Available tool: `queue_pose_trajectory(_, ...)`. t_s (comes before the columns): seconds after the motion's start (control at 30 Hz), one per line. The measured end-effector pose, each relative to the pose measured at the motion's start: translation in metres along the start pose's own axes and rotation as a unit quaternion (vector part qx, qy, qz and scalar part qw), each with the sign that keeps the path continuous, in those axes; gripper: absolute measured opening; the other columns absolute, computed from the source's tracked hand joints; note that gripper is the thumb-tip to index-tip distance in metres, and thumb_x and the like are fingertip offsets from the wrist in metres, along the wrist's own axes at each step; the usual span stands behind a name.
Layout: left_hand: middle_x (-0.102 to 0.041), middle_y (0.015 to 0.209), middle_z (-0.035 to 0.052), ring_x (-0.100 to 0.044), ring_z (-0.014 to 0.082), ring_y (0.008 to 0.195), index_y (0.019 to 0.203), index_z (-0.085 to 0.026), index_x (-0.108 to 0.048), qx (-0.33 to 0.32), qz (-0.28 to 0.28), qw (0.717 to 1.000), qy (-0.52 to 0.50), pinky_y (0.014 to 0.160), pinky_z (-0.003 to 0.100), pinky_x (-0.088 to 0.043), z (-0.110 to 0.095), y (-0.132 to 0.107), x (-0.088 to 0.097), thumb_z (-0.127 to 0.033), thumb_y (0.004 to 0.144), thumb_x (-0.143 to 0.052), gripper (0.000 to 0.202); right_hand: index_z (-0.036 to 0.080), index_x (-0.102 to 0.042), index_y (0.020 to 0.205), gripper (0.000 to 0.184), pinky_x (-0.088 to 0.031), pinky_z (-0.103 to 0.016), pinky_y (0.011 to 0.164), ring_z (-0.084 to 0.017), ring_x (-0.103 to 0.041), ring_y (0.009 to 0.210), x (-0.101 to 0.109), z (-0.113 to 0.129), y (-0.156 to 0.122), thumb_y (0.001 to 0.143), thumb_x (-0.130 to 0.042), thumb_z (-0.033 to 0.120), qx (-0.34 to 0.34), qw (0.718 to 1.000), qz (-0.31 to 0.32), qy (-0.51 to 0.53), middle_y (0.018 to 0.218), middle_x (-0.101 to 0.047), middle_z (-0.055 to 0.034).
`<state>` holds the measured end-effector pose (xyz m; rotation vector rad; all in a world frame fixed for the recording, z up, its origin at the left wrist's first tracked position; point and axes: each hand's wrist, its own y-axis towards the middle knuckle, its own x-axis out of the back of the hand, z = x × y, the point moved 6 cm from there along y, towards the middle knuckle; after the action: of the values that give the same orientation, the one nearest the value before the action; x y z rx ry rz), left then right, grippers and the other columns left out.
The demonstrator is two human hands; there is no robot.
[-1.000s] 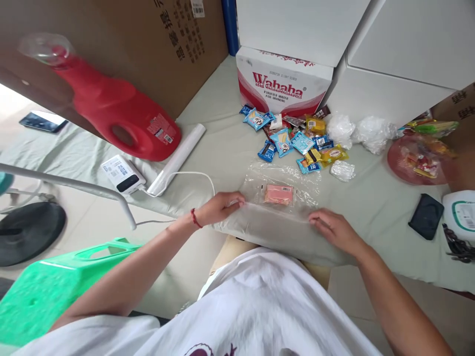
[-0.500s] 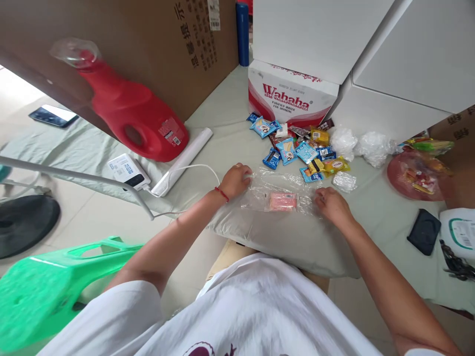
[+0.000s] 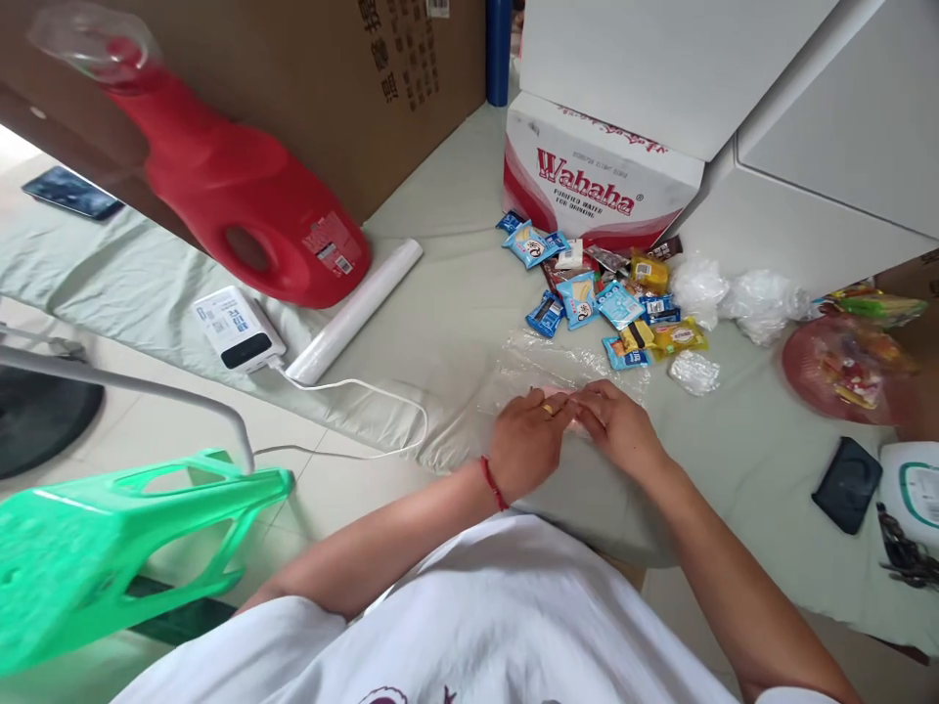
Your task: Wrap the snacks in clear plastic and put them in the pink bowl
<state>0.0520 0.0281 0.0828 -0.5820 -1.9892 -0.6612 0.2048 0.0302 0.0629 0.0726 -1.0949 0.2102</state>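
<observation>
A small pink wrapped packet (image 3: 558,398) lies on a sheet of clear plastic film (image 3: 522,364) near the table's front edge, mostly hidden under my fingers. From the left, my left hand (image 3: 529,435), with a ring and a red bracelet, covers it, fingers bent and closed on the packet. My right hand (image 3: 620,428) meets it from the other side, thumb and fingertips pinched at the packet's right end. Just beyond the film is a pile of small snack packets (image 3: 579,298) in blue, yellow and brown. A crumpled film-wrapped lump (image 3: 693,373) sits right of the pile.
Behind stands a Wahaha carton (image 3: 598,181). Left are a white film roll (image 3: 356,313), a red jug (image 3: 249,210) and a white power bank (image 3: 239,330) with a cable. Right are crumpled film balls (image 3: 763,301), a pink bowl (image 3: 826,376) and a black pouch (image 3: 847,485).
Both hands have left the film's side edges and come together over the pink packet, which they now mostly cover. The view has shifted slightly.
</observation>
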Motion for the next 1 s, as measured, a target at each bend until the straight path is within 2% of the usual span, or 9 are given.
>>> queue_pose_trajectory(0.1,-0.069,0.132,0.0085,-0.063,0.0242,0.108,0.127,-0.02,-0.066,0.022,0.078,0.996,0.028,0.089,0.038,-0.052,0.007,0.007,-0.028,-0.007,0.095,-0.048,0.039,0.022,-0.076,0.116,0.032,-0.049,-0.036,0.093,-0.025,-0.063,0.102,0.018,-0.014,0.018,0.102,-0.047,0.025,0.009,1.0,-0.019,-0.021,0.111,-0.073,-0.009)
queue_pose_trajectory(0.2,-0.065,0.137,0.0108,-0.06,0.0263,0.114,0.123,-0.021,-0.067,0.022,0.086,0.995,0.045,0.089,0.041,-0.051,0.011,0.011,-0.032,-0.009,0.096,-0.048,0.035,0.016,-0.071,0.126,0.036,-0.043,-0.041,0.1,-0.031,-0.056,0.112,0.028,-0.028,0.049,0.101,-0.049,0.029,0.005,0.994,-0.045,-0.095,0.115,-0.072,-0.0145)
queue_pose_trajectory(0.33,-0.068,0.121,0.0139,-0.058,0.0277,0.114,0.109,-0.021,-0.071,0.032,0.08,0.994,0.074,0.086,0.041,-0.049,0.008,0.012,-0.023,-0.011,0.097,-0.047,0.028,0.013,-0.073,0.116,0.033,-0.043,-0.038,0.092,-0.032,-0.056,0.108,0.009,-0.045,0.091,0.09,-0.069,0.035,-0.049,0.99,0.051,-0.126,0.098,-0.071,-0.0154)
queue_pose_trajectory(0.47,-0.07,0.105,0.0137,-0.061,0.0283,0.109,0.114,-0.019,-0.071,0.038,0.124,0.989,0.074,0.081,0.039,-0.048,0.005,0.012,-0.023,-0.012,0.098,-0.047,0.03,0.018,-0.074,0.094,0.012,-0.04,-0.027,0.076,-0.021,-0.059,0.087,0.0,-0.044,0.104,0.091,-0.065,0.024,-0.052,0.99,0.122,-0.056,0.081,-0.07,-0.0055)
queue_pose_trajectory(0.57,-0.072,0.098,0.013,-0.064,0.0279,0.104,0.121,-0.018,-0.069,0.056,0.157,0.984,0.065,0.074,0.037,-0.048,0.007,0.01,-0.026,-0.01,0.097,-0.047,0.034,0.018,-0.074,0.097,0.016,-0.037,-0.025,0.068,-0.017,-0.058,0.074,0.015,-0.032,0.094,0.093,-0.062,0.028,-0.025,0.995,0.1,-0.011,0.08,-0.069,-0.0035)
queue_pose_trajectory(0.7,-0.074,0.092,0.0124,-0.068,0.0276,0.099,0.122,-0.017,-0.069,0.071,0.182,0.979,0.064,0.068,0.034,-0.047,0.007,0.009,-0.029,-0.009,0.097,-0.045,0.035,0.017,-0.076,0.106,0.024,-0.042,-0.026,0.076,-0.018,-0.063,0.084,0.03,-0.005,0.061,0.096,-0.054,0.02,0.04,0.997,0.058,0.028,0.092,-0.07,-0.0066)
queue_pose_trajectory(0.83,-0.075,0.094,0.0132,-0.07,0.028,0.098,0.118,-0.018,-0.072,0.077,0.166,0.982,0.048,0.068,0.033,-0.049,0.008,0.01,-0.028,-0.01,0.097,-0.046,0.034,0.02,-0.073,0.124,0.037,-0.047,-0.027,0.074,-0.019,-0.063,0.082,0.013,0.017,0.022,0.098,-0.046,0.015,0.065,0.996,0.057,0.028,0.092,-0.067,-0.0076)
queue_pose_trajectory(0.93,-0.076,0.094,0.0134,-0.07,0.0278,0.095,0.106,-0.019,-0.077,0.095,0.149,0.984,0.006,0.07,0.034,-0.05,0.019,0.01,-0.027,-0.013,0.095,-0.047,0.032,0.02,-0.063,0.14,0.044,-0.052,-0.033,0.083,-0.023,-0.064,0.094,-0.008,0.026,0.001,0.102,-0.041,0.017,0.087,0.994,0.047,0.036,0.103,-0.068,-0.0115)
queue_pose_trajectory(1.0,-0.077,0.091,0.0097,-0.07,0.0252,0.09,0.096,-0.021,-0.078,0.1,0.135,0.983,-0.077,0.073,0.033,-0.051,0.031,0.007,-0.028,-0.015,0.092,-0.049,0.03,0.019,-0.052,0.151,0.049,-0.054,-0.039,0.088,-0.026,-0.062,0.102,-0.019,0.029,-0.008,0.103,-0.037,0.017,0.099,0.994,0.032,0.039,0.11,-0.066,-0.0142)
